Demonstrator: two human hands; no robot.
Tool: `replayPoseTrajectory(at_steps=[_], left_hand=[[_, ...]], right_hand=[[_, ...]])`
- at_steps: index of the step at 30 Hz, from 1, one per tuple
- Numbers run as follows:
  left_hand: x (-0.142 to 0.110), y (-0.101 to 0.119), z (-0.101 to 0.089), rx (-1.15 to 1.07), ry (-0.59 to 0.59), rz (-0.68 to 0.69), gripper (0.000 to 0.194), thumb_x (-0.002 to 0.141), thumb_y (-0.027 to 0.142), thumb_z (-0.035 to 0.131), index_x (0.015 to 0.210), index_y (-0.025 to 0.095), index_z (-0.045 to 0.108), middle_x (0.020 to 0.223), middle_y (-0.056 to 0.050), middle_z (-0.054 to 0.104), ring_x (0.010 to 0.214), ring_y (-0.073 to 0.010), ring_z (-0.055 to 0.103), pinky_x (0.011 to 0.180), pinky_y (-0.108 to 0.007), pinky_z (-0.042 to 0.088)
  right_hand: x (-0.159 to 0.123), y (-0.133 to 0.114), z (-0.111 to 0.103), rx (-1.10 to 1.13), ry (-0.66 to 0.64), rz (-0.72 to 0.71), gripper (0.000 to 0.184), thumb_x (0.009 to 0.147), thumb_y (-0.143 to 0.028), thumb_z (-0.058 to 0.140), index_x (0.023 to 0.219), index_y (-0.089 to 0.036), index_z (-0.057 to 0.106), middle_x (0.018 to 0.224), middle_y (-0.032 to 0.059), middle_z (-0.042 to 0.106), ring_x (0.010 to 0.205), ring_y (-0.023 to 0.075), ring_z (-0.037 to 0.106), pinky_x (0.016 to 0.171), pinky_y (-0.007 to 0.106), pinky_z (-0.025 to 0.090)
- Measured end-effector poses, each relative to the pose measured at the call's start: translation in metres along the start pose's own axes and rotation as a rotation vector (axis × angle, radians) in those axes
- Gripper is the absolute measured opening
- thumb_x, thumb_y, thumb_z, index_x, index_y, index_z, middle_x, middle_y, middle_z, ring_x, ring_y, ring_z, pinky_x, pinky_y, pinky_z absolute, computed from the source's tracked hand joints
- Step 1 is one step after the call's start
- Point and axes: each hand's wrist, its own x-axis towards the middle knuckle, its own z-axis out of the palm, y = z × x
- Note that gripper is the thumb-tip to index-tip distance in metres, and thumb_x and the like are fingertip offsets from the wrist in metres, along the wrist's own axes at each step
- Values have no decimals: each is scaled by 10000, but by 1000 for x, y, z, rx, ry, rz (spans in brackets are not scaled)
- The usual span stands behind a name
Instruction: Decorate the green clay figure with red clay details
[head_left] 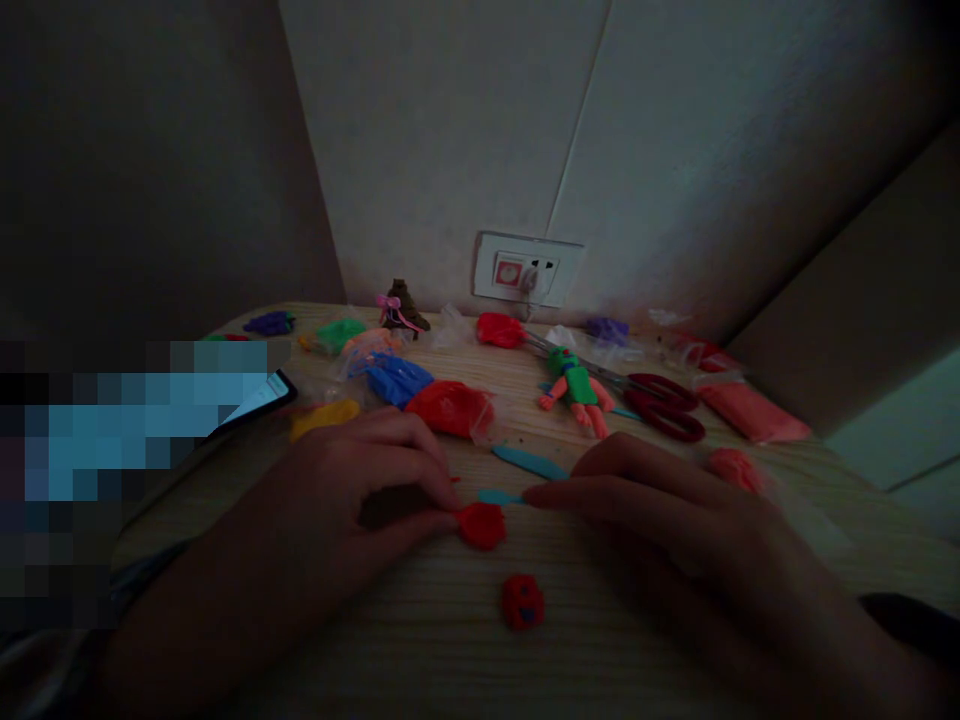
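Observation:
My left hand [360, 480] rests on the wooden table [420, 640], fingers curled, fingertips pinching the left side of a flat red clay piece [481, 524]. From the right, my right hand [660, 510] holds a thin blue modelling tool [499, 496] whose tip touches the top of that red piece. A second blue tool [529, 461] lies just behind. Closer to me sits a small red clay face [523, 601] with dark marks.
Clay in bags lies along the back: red [452, 408], blue [397, 380], green [339, 334], yellow [324, 417], purple [270, 323]. A green-and-orange clay figure [577, 390], red scissors [664, 405], a phone [259, 398] and a wall socket [526, 268] are also in view.

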Motion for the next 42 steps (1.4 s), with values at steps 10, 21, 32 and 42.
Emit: replayPoseTrajectory(at_steps=[10, 21, 32, 42], left_hand=[[0, -8, 1, -4, 27, -18, 193, 821, 222, 638, 725, 343, 753, 870, 87, 701, 812, -123, 645, 733, -217, 465], [-2, -7, 0, 13, 12, -22, 190, 823, 242, 640, 784, 381, 764, 930, 97, 706, 857, -131, 651, 759, -211, 479], [0, -5, 1, -5, 1, -37, 174, 797, 248, 648, 772, 355, 783, 913, 64, 720, 872, -148, 650, 779, -220, 486], [-4, -3, 7, -22, -10, 59, 191, 778, 323, 749, 968, 340, 753, 1056, 25, 692, 1000, -208, 626, 884, -309, 510]], right_hand=[[5, 1, -1, 97, -33, 39, 381, 900, -25, 434, 1019, -262, 707, 900, 14, 672, 746, 108, 652, 644, 186, 523], [9, -2, -3, 41, -63, 36, 383, 861, 3, 467, 1002, -251, 716, 882, -6, 680, 736, 79, 646, 648, 146, 516], [2, 4, -4, -30, -173, 73, 288, 964, -160, 443, 1025, -264, 705, 934, 15, 696, 758, 122, 671, 636, 213, 539], [10, -6, -3, -122, -122, -7, 367, 875, -40, 438, 967, -240, 732, 832, 25, 658, 668, 120, 621, 571, 209, 496]])
